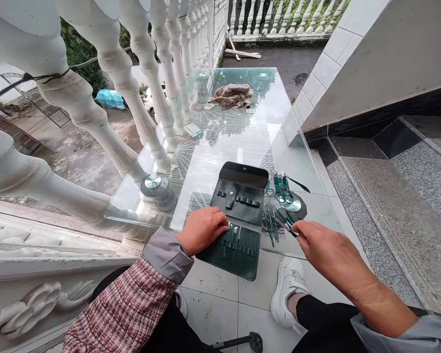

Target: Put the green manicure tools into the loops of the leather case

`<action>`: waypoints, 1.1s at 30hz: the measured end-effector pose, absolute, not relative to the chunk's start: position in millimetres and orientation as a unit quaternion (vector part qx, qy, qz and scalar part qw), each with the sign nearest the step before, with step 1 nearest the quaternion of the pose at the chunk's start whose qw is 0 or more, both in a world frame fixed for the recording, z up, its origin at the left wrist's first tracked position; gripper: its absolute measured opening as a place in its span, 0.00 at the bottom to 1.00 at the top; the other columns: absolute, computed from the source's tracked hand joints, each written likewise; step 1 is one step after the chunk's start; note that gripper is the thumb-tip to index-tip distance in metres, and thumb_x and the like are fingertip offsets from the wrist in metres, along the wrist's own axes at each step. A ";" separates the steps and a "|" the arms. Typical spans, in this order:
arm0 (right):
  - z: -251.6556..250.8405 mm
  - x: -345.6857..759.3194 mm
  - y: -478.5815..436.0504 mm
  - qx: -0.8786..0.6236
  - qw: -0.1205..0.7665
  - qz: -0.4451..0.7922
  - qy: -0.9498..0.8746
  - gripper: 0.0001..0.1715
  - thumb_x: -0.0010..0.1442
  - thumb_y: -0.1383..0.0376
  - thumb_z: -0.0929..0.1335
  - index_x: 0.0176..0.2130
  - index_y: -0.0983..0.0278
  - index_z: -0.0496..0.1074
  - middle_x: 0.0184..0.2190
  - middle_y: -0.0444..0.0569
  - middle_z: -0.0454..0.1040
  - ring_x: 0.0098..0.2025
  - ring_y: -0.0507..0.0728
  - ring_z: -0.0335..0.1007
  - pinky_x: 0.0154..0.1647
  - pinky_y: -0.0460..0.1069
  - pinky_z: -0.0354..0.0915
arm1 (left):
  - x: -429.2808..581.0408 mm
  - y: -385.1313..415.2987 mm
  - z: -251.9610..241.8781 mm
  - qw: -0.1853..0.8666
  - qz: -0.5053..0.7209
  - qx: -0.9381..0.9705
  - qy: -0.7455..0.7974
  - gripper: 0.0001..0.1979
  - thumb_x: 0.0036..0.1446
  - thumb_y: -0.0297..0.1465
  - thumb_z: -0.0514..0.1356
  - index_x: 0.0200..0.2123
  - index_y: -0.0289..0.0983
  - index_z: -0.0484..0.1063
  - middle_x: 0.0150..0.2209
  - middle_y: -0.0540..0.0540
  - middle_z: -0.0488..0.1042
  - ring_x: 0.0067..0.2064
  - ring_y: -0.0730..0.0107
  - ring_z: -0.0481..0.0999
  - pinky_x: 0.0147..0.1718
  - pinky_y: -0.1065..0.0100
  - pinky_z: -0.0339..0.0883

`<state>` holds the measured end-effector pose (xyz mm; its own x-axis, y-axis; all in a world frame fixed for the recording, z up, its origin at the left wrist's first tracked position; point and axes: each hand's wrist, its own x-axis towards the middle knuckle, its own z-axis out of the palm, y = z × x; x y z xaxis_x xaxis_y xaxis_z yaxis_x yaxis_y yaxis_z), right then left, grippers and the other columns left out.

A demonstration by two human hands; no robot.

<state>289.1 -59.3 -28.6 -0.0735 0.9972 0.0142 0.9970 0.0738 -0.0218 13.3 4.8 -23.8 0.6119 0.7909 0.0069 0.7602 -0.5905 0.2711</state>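
Head view: left hand (202,228) flat on case (238,220), right hand (325,250) pinching tool (287,223) beside it.

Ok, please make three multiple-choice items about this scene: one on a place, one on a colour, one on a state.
1. Where do the loose tools lie, seen from the open case?
A. To its right, on the glass table
B. To its left
C. On the floor

2. What colour is the case?
A. Red
B. Dark green
C. White

3. What is the right hand doing?
A. Resting flat on the case
B. Hanging below the table
C. Pinching a thin tool in its fingers

Answers:
1 A: the scissors and other tools lie right of the case on the glass.
2 B: the leather-like case is dark green.
3 C: the fingertips close on a slim tool at the pile's near edge, while the left hand rests on the case.
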 end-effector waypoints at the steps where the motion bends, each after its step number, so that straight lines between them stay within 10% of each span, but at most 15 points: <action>1: -28.0 288.1 -59.1 -0.683 0.008 0.003 -0.731 0.12 0.53 0.71 0.60 0.35 0.60 0.70 0.29 0.46 0.73 0.28 0.54 0.68 0.26 0.48 0.53 | 13.2 4.6 -23.7 0.120 0.063 0.890 0.436 0.06 0.57 0.34 0.60 0.30 0.38 0.71 0.31 0.51 0.71 0.35 0.71 0.70 0.30 0.72 0.58; 15: -32.2 289.2 -67.1 -0.649 0.081 -0.030 -0.756 0.10 0.59 0.64 0.61 0.35 0.63 0.70 0.30 0.49 0.71 0.33 0.56 0.67 0.32 0.48 0.60 | 11.9 5.1 -24.7 0.132 0.088 0.890 0.428 0.05 0.57 0.31 0.59 0.30 0.38 0.71 0.30 0.50 0.70 0.35 0.70 0.70 0.30 0.72 0.58; 26: -35.4 269.3 -97.9 -0.573 -0.022 -0.204 -0.793 0.17 0.61 0.59 0.61 0.36 0.69 0.72 0.27 0.53 0.68 0.30 0.58 0.63 0.34 0.52 0.59 | 7.3 9.1 -19.1 0.213 0.167 0.856 0.439 0.03 0.56 0.29 0.60 0.29 0.38 0.72 0.30 0.52 0.72 0.34 0.73 0.72 0.33 0.73 0.62; 33: -39.3 276.4 -109.1 -0.591 0.000 -0.200 -0.782 0.12 0.58 0.70 0.62 0.24 0.63 0.67 0.21 0.48 0.64 0.24 0.55 0.60 0.26 0.49 0.55 | 2.2 10.6 -9.2 0.245 0.285 0.788 0.487 0.05 0.56 0.28 0.58 0.28 0.37 0.71 0.30 0.50 0.74 0.33 0.73 0.72 0.33 0.72 0.64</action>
<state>276.4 -109.1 -39.3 -0.3022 0.9234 0.2368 0.9236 0.2221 0.3125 2.2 10.6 -9.2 0.3622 0.9081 0.2102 0.6280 -0.4044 0.6648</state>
